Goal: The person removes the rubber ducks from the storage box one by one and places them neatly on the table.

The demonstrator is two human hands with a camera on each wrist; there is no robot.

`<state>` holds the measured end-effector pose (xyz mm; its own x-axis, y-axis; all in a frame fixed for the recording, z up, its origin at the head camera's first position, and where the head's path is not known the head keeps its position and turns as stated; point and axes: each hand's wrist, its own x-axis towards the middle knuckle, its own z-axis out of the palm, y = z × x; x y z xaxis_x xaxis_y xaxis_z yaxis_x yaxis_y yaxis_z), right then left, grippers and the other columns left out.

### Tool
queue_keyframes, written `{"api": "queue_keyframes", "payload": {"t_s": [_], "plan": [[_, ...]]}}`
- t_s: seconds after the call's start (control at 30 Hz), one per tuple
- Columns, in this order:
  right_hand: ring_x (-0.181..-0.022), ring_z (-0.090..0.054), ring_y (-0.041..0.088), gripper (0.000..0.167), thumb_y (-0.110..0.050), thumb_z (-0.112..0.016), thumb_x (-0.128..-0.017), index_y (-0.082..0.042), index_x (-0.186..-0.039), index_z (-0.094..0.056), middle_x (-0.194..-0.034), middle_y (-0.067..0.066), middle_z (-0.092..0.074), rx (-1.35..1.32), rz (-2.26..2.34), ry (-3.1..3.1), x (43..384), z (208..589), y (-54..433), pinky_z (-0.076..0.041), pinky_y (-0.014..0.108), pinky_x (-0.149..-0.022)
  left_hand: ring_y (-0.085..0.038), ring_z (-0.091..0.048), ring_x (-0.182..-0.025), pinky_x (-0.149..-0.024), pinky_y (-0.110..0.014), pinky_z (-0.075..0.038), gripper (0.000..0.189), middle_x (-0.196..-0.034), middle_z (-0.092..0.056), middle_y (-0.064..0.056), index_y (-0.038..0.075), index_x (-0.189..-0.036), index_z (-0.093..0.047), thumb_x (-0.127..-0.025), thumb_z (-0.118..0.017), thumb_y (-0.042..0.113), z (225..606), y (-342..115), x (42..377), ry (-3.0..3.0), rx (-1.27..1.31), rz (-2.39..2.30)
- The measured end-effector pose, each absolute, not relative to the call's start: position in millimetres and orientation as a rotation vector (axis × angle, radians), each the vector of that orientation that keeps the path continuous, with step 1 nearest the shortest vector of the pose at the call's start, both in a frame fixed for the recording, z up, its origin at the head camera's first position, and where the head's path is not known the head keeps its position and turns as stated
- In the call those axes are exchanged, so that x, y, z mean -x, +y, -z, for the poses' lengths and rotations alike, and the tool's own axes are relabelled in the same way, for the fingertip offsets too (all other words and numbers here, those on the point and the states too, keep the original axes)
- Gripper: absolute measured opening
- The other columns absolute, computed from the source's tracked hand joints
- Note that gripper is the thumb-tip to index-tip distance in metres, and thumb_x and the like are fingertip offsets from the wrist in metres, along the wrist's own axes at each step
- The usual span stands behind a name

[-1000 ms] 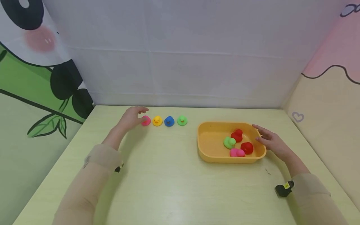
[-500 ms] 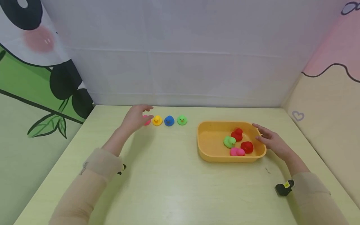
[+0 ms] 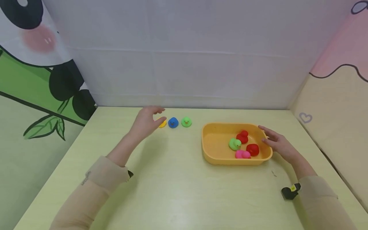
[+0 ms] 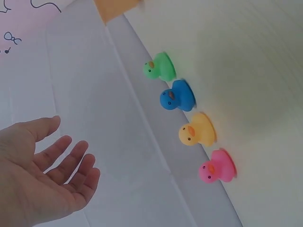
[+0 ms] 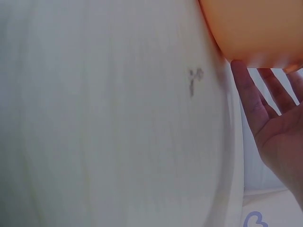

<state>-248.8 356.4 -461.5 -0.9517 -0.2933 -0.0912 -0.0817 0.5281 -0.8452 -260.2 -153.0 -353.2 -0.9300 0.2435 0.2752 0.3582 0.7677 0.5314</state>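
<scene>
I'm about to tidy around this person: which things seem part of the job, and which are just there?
Likely in use:
Row: pink duck, yellow duck, blue duck, green duck
Yellow tray
In it: far red toy, near red toy, tray's green duck, tray's pink toy

Just there:
Painted heart
Leaf drawing
Small dark mark
Pale backdrop

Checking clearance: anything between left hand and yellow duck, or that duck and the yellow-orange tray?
Left hand to yellow duck: nothing visible. Trayward, the blue duck and green duck stand next in the row, then the tray's left wall.
</scene>
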Motion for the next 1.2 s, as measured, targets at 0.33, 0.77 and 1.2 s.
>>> {"api": "queue_keyframes", "payload": {"t_s": [0.33,0.77,1.2], "plan": [[-0.131,-0.034,0.047,0.059,-0.034,-0.048,-0.098,-0.026,-0.151,-0.022,-0.154,0.022,-0.018,0.311,1.383,2.552,255.3,460.4,357.6,-0.052,0.029,-0.08,-0.028,-0.051,-0.114,-0.098,-0.045,-0.039,0.037,-0.116,-0.063,-0.009,0.006,-0.121,-0.061,-0.088,-0.066,0.02,347.0,-122.9,241.2,-2.649,0.493,1.023],[-0.132,-0.032,0.049,0.059,-0.035,-0.048,-0.098,-0.026,-0.151,-0.022,-0.154,0.022,-0.017,0.315,1.364,2.546,265.1,457.0,361.0,-0.053,0.034,-0.083,-0.023,-0.054,-0.109,-0.097,-0.038,-0.043,0.033,-0.109,-0.066,-0.008,0.005,-0.117,-0.063,-0.087,-0.069,0.018,342.7,-76.2,231.0,-2.435,0.671,1.041],[-0.13,-0.034,0.048,0.059,-0.035,-0.048,-0.098,-0.026,-0.151,-0.022,-0.154,0.023,-0.018,0.29,1.364,2.567,244.6,455.4,353.0,-0.053,0.032,-0.081,-0.019,-0.054,-0.105,-0.089,-0.033,-0.046,0.035,-0.11,-0.065,-0.004,0.007,-0.12,-0.061,-0.087,-0.068,0.018,353.3,-55.0,212.0,-2.398,0.816,1.107]]}}
